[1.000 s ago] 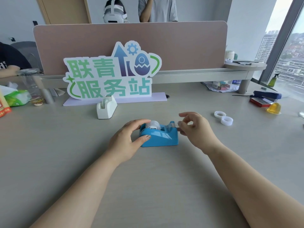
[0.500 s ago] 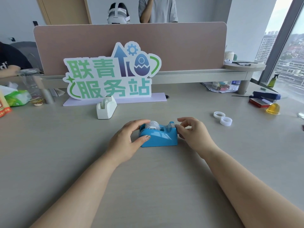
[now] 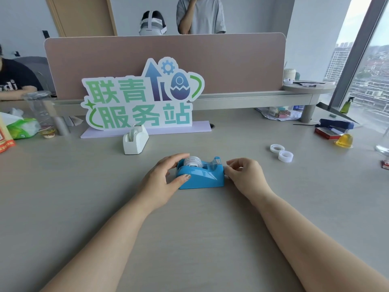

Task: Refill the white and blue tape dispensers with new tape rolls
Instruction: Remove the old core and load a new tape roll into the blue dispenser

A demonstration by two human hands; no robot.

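The blue dispenser point(image 3: 201, 178) sat on the desk point(image 3: 105, 207) with a tape roll point(image 3: 192, 161) seated in its cradle. The left hand point(image 3: 162, 182) gripped the dispenser's back end, fingers curled over the top by the roll and thumb on the near side, I'd guess to stop it skidding; the right hand point(image 3: 245, 175) was at its cutter end with fingertips bunched together. It looked like a pinch on the loose tape end to draw it over the blade, but I couldn't tell if any tape was between them. The white dispenser point(image 3: 134, 142) stood behind and left of the blue one, well apart; two loose white rings point(image 3: 281, 152) lay off to its right, rolls or empty cores, no idea which.
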